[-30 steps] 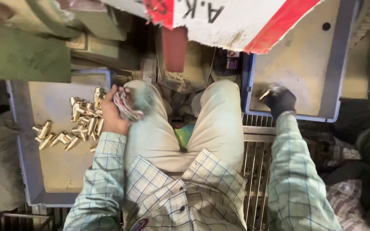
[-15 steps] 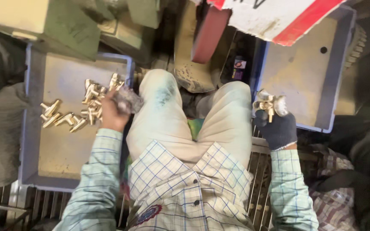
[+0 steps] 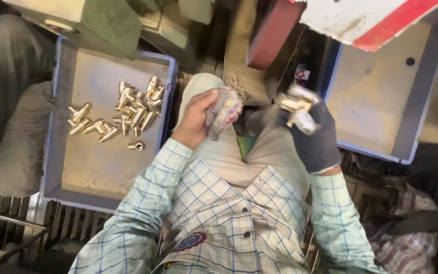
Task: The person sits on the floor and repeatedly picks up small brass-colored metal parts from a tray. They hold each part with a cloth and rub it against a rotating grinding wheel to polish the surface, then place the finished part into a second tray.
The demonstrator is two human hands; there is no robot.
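Over the lap, the bare left hand (image 3: 194, 122) clutches a crumpled rag (image 3: 223, 110) while the gloved right hand's (image 3: 314, 133) fingers close on brass fittings (image 3: 294, 105), apparently mid-wipe, needing rag brought onto metal.

Seated person, seen from above. Left hand (image 3: 194, 122) grips a crumpled rag (image 3: 223, 110); gloved right hand (image 3: 310, 133) holds brass fittings (image 3: 296, 107). More fittings (image 3: 122, 112) lie in the left tray (image 3: 57, 152); right tray (image 3: 422, 101) alongside.

Blue-checked pale shirt (image 3: 219, 213); dark glove on right hand (image 3: 313, 134); brass-gold fittings (image 3: 128, 111); blue-rimmed grey tray (image 3: 97, 162); multicoloured rag (image 3: 224, 109).
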